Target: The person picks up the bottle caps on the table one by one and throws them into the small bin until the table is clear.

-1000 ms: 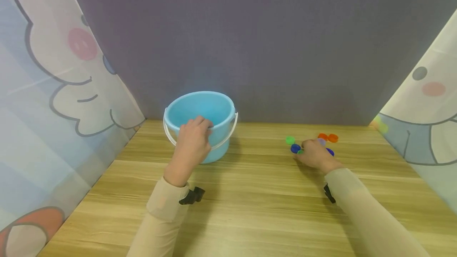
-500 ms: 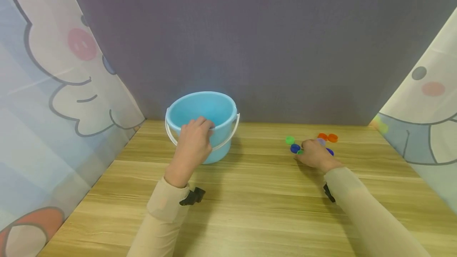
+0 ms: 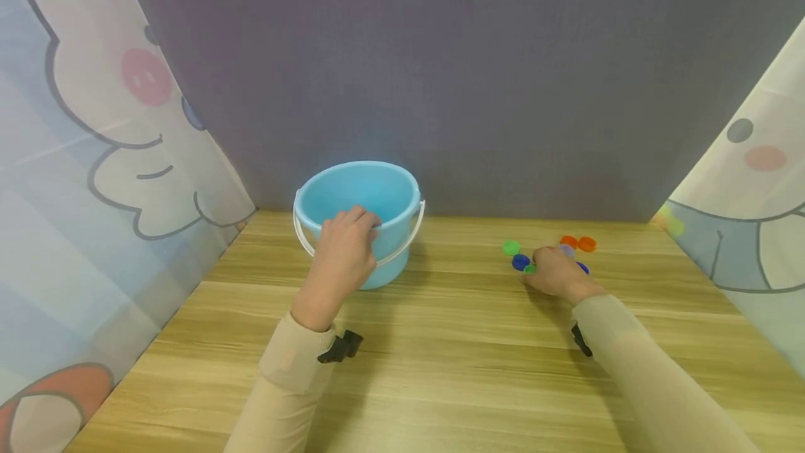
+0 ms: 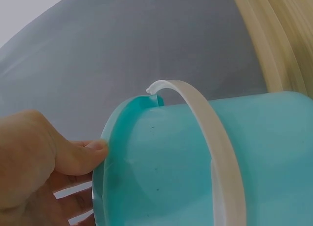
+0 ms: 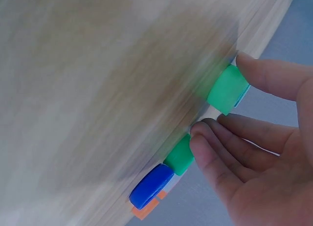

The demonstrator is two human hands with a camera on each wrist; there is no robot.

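A light blue bucket [image 3: 393,250] with a white handle [image 3: 411,236] stands upright on the table. My left hand [image 3: 339,254] grips its near rim, the thumb [image 4: 85,155] on the outside and the other fingers partly hidden beyond the rim. To the right, my right hand [image 3: 556,275] is down among several plastic bottle caps. Its thumb and fingers are spread around a green cap [image 5: 228,90]. The thumb tip appears to touch that cap. The index fingertip is at a second green cap [image 5: 180,155], beside a blue cap [image 5: 151,187].
Around the right hand lie another green cap [image 3: 511,247], a dark blue cap [image 3: 520,262], two orange caps [image 3: 587,244] and a pale purple cap [image 3: 567,249]. A grey wall [image 3: 472,89] rises behind the wooden table [image 3: 453,355]. Printed curtains [image 3: 69,180] flank both sides.
The bucket has shifted slightly to the right, my left hand moving with it. My right hand and the caps have stayed in place.
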